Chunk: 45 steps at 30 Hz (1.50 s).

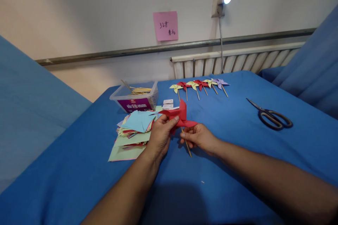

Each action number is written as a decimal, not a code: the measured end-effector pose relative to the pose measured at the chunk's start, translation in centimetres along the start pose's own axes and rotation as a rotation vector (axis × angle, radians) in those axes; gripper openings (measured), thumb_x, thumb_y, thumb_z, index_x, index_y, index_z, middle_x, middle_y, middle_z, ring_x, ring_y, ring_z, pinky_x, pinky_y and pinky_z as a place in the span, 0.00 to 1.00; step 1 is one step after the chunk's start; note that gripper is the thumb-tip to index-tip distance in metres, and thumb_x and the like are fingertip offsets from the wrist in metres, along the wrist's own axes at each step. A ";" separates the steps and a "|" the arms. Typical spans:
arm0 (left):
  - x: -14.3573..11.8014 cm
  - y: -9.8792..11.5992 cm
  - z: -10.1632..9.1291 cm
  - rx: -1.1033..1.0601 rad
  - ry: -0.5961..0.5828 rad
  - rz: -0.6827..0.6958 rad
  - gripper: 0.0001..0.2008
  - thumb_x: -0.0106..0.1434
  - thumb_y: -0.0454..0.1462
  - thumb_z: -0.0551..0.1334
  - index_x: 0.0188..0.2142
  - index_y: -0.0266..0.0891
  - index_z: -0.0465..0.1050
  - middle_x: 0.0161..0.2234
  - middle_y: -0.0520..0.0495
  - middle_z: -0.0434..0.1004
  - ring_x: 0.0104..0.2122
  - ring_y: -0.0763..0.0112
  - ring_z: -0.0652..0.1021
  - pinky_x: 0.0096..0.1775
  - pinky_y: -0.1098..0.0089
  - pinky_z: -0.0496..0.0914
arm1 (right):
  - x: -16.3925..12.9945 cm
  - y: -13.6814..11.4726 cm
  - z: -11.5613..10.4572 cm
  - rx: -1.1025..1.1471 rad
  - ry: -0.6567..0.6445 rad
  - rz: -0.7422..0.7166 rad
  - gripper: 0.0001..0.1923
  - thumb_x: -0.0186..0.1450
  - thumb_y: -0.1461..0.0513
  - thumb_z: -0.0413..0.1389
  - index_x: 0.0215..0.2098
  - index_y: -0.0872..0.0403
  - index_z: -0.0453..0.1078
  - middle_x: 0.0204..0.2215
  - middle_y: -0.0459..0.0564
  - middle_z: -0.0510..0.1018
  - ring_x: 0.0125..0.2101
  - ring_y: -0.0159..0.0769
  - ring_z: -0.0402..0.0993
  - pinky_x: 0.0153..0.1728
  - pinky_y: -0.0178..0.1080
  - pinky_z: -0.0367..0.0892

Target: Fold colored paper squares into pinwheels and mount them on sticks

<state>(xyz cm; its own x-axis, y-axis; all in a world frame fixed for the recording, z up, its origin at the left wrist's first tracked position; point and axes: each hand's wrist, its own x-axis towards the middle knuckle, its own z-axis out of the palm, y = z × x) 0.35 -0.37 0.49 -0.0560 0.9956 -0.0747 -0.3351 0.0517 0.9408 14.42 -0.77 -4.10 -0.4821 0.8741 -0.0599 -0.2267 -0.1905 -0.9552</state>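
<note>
Red paper pinwheel (179, 116) pinched by left hand (158, 137) fingers, right hand (198, 137) gripping its stick (187, 144), clear tub (135, 97) holding wooden sticks (139, 90)

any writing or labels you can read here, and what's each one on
"32" with more handwriting after and below it that I cannot make out: on the pink sticky note on the wall.
White print on the purple label of the clear plastic box: too blurred to read.
Small white packets beside the box: print too small to read.

Single head-worn view, aimed forward and downward across the blue table (237, 154) toward its far edge and the wall (105, 7). Close range: both forearms enter from the near edge.
</note>
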 end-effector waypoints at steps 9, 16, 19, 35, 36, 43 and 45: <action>-0.2 0.6 0.1 -0.053 -0.005 -0.047 0.13 0.46 0.35 0.73 0.33 0.34 0.77 0.29 0.47 0.80 0.28 0.73 0.76 0.34 0.72 0.69 | 0.1 0.1 -0.1 0.003 -0.050 -0.016 0.20 0.54 0.48 0.65 0.27 0.57 0.71 0.21 0.47 0.77 0.13 0.24 0.63 0.16 0.31 0.57; 0.1 0.7 -0.5 -0.012 -0.025 -0.091 0.12 0.46 0.37 0.74 0.28 0.34 0.75 0.26 0.47 0.78 0.26 0.72 0.76 0.31 0.72 0.69 | 0.4 0.2 0.1 -0.026 -0.068 -0.021 0.23 0.53 0.46 0.64 0.28 0.58 0.71 0.21 0.48 0.77 0.14 0.25 0.63 0.17 0.33 0.60; 0.3 0.7 -0.6 -0.030 -0.047 -0.130 0.12 0.48 0.37 0.73 0.30 0.34 0.76 0.26 0.48 0.79 0.25 0.72 0.75 0.31 0.72 0.69 | 0.6 0.3 0.2 -0.024 -0.065 -0.021 0.25 0.52 0.44 0.65 0.28 0.57 0.70 0.21 0.47 0.77 0.13 0.25 0.63 0.17 0.33 0.60; 0.9 0.8 -0.9 -0.174 0.087 -0.072 0.11 0.45 0.32 0.74 0.29 0.34 0.76 0.27 0.50 0.79 0.26 0.76 0.75 0.32 0.76 0.70 | 1.0 0.5 0.1 -0.045 -0.068 0.049 0.24 0.50 0.45 0.66 0.27 0.55 0.65 0.20 0.44 0.77 0.14 0.24 0.64 0.16 0.30 0.55; 1.0 0.8 -0.9 -0.176 0.094 -0.064 0.11 0.45 0.32 0.74 0.30 0.34 0.77 0.28 0.49 0.79 0.27 0.76 0.76 0.32 0.75 0.71 | 1.0 0.6 0.1 -0.049 -0.074 0.049 0.24 0.50 0.45 0.66 0.27 0.54 0.64 0.20 0.44 0.77 0.14 0.24 0.64 0.16 0.30 0.55; 1.0 0.7 -1.1 -0.148 0.124 -0.048 0.13 0.45 0.33 0.74 0.31 0.33 0.77 0.27 0.50 0.79 0.26 0.76 0.75 0.33 0.75 0.70 | 0.9 1.0 0.1 -0.063 -0.079 0.040 0.22 0.52 0.47 0.66 0.28 0.54 0.64 0.19 0.43 0.76 0.14 0.25 0.65 0.16 0.30 0.56; 0.9 0.8 -1.0 -0.148 0.131 -0.044 0.13 0.44 0.33 0.74 0.30 0.33 0.76 0.26 0.50 0.78 0.25 0.77 0.75 0.32 0.76 0.69 | 0.9 1.0 0.1 -0.064 -0.085 0.035 0.22 0.52 0.47 0.66 0.28 0.54 0.64 0.20 0.43 0.76 0.14 0.25 0.65 0.17 0.30 0.57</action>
<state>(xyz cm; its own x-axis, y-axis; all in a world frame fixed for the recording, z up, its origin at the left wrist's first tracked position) -0.86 0.50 0.82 -0.1567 0.9736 -0.1658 -0.4736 0.0732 0.8777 13.66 -0.25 -5.11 -0.5596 0.8256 -0.0717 -0.1546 -0.1890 -0.9697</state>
